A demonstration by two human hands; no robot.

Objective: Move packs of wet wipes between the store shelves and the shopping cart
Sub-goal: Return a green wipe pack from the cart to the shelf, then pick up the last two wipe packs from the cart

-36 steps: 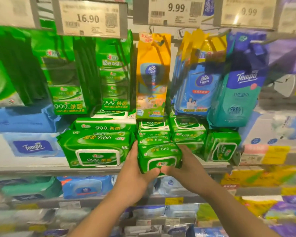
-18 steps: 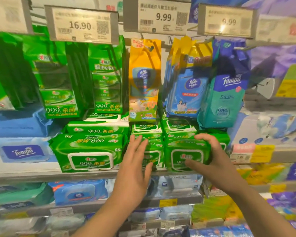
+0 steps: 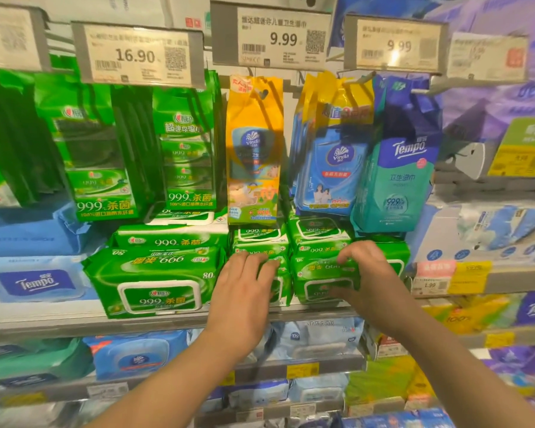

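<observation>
Left hand (image 3: pixel 244 291): fingers straight, now flat against the small green wipes pack (image 3: pixel 278 282) (previously hovering). Right hand (image 3: pixel 365 279): still gripping neighbouring green wipes pack (image 3: pixel 322 273), on the shelf (image 3: pixel 74 324).

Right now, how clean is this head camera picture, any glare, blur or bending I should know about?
Head view: glare washes out the right 9.99 price tag; the 16.90 tag reads sharp. Edges smear, so the purple packs at right are blurred. Wide-angle bending tilts the shelf edge. Both the left hand and right hand look slightly soft.
</observation>
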